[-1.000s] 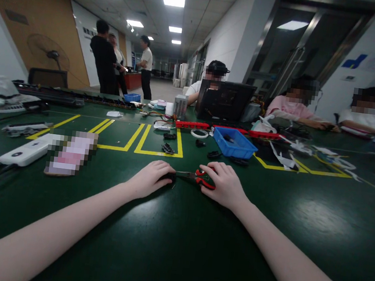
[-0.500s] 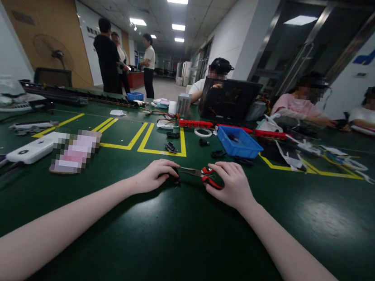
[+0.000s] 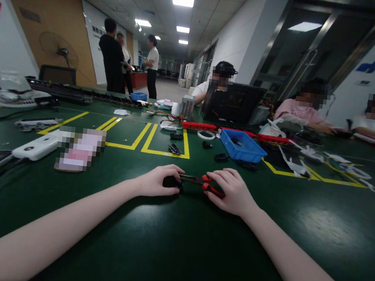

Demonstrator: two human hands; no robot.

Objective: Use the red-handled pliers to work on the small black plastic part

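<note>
My right hand is closed round the red and black handles of a pair of long-nose pliers. Their metal jaws point left and reach my left hand. Between the thumb and fingers of that hand is a small black part, mostly hidden, so its kind cannot be made out. The plier tips lie right at this part; whether they grip it I cannot tell. Both hands are low over the green table.
Beyond my hands lie several small black parts by a yellow tape outline. A blue bin and a white ring stand farther back. At left are a white power strip and a pink and white item. Co-workers sit across the table.
The view has shifted slightly. My left thumb and fingers have moved round the small black part, and the pliers have tilted a little, with their handles nearer together.
</note>
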